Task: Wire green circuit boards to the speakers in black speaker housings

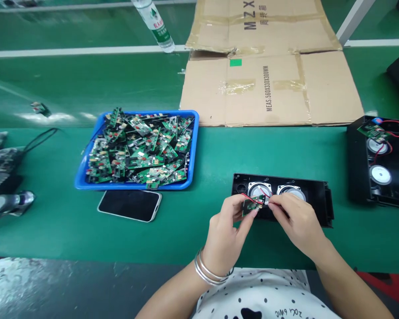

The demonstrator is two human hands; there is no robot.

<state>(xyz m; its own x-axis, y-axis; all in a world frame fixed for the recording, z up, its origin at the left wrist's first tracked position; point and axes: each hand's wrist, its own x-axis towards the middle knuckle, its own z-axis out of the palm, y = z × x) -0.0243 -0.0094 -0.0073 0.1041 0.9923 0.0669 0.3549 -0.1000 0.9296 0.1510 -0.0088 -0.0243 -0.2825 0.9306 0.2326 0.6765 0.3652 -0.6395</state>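
My left hand point(226, 228) pinches a small green circuit board point(251, 206) between thumb and fingers. Close by its right end, my right hand point(297, 221) has thumb and forefinger closed on a small white wire connector point(266, 201); whether the connector sits in the board's socket is too small to tell. Red wires run beside the board. Beneath both hands lies a black speaker housing point(319, 195) with two round speakers point(260, 189) set in it, the right one partly covered by my right hand.
A blue tray point(136, 186) heaped with circuit boards stands left, with a phone point(129, 205) in front. Flattened cardboard point(239, 102) lies at the back, near a water bottle point(156, 26). More black housings point(359, 168) sit at right. Bagged parts point(3, 159) lie far left.
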